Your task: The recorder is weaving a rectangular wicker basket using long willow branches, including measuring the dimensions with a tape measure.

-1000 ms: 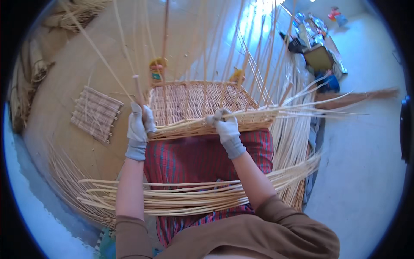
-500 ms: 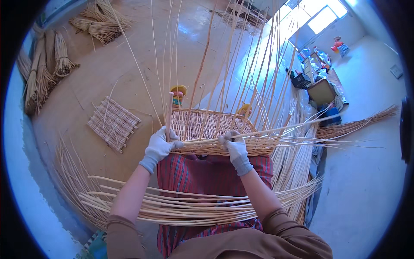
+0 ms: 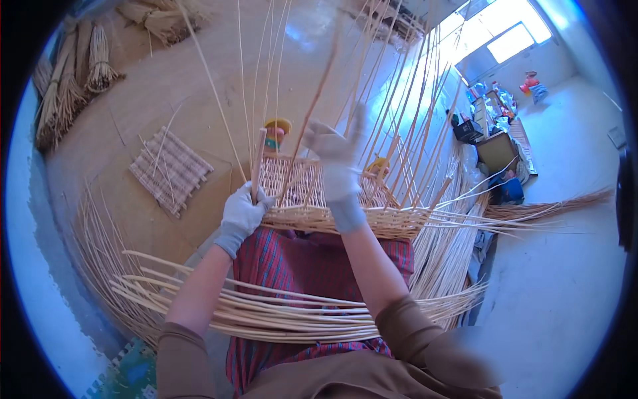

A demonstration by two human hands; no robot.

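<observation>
A half-woven wicker basket (image 3: 292, 218) rests on my lap over a striped red cloth (image 3: 286, 266). Long thin upright stakes (image 3: 242, 86) rise from its edges. At the basket's left front corner, my left hand (image 3: 242, 214), in a white glove, is closed around the base of a thick corner post (image 3: 259, 159). My right hand (image 3: 337, 159), gloved too, is raised over the basket among the stakes. Its fingers are spread and slightly blurred, and one stake passes close by them. Several pale rods (image 3: 279, 326) lie across my lap below both forearms.
On the floor at left lies a flat woven panel (image 3: 169, 171). Bundled rods (image 3: 63, 100) lean by the left wall. Loose pale rods (image 3: 452, 233) spread at right, near a cluttered cabinet (image 3: 498, 153). A yellow container (image 3: 276, 133) stands behind the basket.
My right hand has let go of the rod along the basket's front edge and risen up and away over the basket. My left hand stays at the corner post.
</observation>
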